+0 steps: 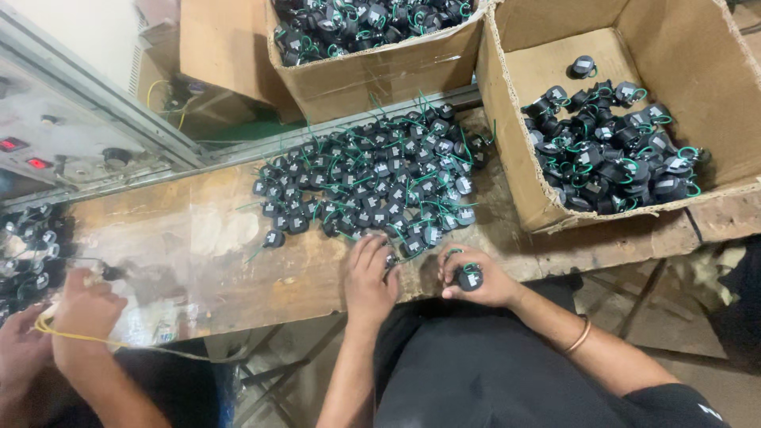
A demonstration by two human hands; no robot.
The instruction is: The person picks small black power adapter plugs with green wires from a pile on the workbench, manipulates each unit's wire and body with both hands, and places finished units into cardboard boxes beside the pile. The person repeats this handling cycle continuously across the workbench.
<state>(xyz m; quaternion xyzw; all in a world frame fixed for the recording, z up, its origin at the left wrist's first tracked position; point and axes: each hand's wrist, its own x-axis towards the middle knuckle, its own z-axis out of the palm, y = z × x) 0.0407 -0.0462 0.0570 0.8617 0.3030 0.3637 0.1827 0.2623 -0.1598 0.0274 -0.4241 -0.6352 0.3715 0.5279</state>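
right hand (485,279): grasps one black part (469,277) at bench (238,261) edge | left hand (369,277): released, fingertips on pile (372,178) just ahead | beyond right hand: box (515,158) of parts | co-worker's hand (87,309): yellow wire (119,342), far left

Wooden bench (238,261) bearing a heap of black round parts (372,178) with green wires; left hand (369,277) touches the heap's near edge; right hand (476,277), just right of it, grips one black part (469,277); cardboard box (515,143) of like parts lies right of the heap; a co-worker's hands (83,309), far left of the heap, hold a yellow wire (103,341).
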